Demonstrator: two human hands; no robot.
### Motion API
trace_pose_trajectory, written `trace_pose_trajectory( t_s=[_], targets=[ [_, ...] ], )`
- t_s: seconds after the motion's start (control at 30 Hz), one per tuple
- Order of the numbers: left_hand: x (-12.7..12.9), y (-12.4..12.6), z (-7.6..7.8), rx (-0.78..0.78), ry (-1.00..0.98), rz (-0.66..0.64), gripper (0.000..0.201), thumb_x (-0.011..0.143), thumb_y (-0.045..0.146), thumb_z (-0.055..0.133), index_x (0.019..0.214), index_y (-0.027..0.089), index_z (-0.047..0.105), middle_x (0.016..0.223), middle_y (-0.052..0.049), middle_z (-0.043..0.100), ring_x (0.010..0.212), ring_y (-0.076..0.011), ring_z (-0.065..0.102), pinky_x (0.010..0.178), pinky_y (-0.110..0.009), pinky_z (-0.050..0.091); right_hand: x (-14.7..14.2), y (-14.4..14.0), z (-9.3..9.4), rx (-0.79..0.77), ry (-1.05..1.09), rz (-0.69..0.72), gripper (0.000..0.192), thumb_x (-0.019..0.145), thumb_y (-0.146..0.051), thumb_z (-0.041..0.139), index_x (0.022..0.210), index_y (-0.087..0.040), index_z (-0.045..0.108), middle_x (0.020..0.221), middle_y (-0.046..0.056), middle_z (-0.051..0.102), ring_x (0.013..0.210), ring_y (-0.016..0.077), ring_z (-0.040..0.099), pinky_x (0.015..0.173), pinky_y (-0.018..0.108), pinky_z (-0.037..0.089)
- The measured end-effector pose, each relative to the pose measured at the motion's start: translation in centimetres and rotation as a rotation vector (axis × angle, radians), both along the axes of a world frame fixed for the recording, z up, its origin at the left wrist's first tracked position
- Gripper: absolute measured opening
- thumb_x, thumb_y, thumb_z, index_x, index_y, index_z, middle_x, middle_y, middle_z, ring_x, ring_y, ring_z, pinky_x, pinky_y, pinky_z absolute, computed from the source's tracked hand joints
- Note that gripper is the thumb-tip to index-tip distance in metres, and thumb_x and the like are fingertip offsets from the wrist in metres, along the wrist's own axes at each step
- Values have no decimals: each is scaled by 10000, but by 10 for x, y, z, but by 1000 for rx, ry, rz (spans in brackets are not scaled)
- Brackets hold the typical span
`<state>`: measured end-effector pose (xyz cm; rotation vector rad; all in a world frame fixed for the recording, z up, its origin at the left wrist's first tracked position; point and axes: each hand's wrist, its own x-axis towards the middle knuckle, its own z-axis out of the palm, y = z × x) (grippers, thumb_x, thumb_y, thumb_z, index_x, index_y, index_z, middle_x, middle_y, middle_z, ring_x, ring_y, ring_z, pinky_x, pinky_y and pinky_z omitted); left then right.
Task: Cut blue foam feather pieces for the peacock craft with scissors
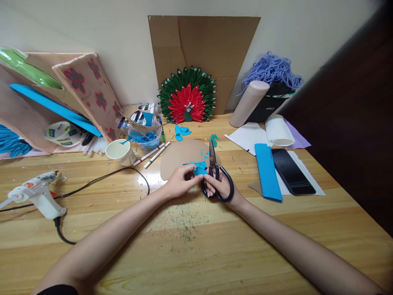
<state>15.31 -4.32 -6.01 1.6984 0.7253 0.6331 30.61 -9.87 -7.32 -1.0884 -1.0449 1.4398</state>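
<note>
My left hand (pixel 181 180) pinches a small piece of blue paper (pixel 200 170) between thumb and fingers. My right hand (pixel 223 186) has black-handled scissors (pixel 212 153) looped on it, blades pointing away from me, and its fingertips also touch the blue piece's right edge. Under and beyond my hands lies a rounded sheet of cardboard (pixel 175 155), with blue scraps on it. Past its far edge rest several blue cut shapes (pixel 182 132) and a small green cut-out (pixel 214 140).
A glue gun (pixel 37 192) with its black cord lies at left. Near the cardboard are a paper cup (pixel 120 152), markers (pixel 156 155) and a tub of blue strips (pixel 145 139). A red-and-green feathered craft (pixel 188 96) stands behind. At right are folded blue paper (pixel 268 172) and a phone (pixel 293 172).
</note>
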Motion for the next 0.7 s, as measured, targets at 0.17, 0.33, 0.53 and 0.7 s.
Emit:
trace_pose_trajectory(
  t_s=[0.17, 0.33, 0.53, 0.7],
  targets=[
    [1, -1, 0, -60, -96, 10, 254, 817, 380, 544, 742, 139, 574, 716, -17, 558, 664, -118, 481, 643, -251, 391, 2, 1, 5, -88, 33, 73, 392, 781, -573, 499, 695, -193, 455, 348, -88, 421, 305, 96, 457, 374, 204, 409],
    [-2, 1, -8, -59, -96, 261, 314, 810, 442, 547, 696, 151, 517, 617, 19, 479, 562, -93, 426, 530, -224, 351, 3, -4, 9, -276, 143, 302, 678, 651, -843, 292, 779, -195, 448, 420, -49, 499, 369, 143, 535, 469, 287, 488],
    [-3, 4, -17, -57, -145, 453, 296, 804, 443, 562, 727, 161, 521, 639, 25, 492, 567, -89, 443, 530, -212, 366, 2, -15, 8, -247, 132, 490, 782, 613, -886, 253, 885, -181, 456, 475, -43, 511, 419, 133, 538, 499, 268, 478],
    [-3, 5, -16, -32, -135, 435, 285, 814, 419, 556, 705, 159, 512, 625, 27, 481, 559, -83, 432, 527, -210, 358, 2, -17, 0, -230, 124, 484, 761, 620, -886, 222, 826, -188, 445, 469, -43, 498, 409, 123, 521, 485, 261, 474]
  ],
)
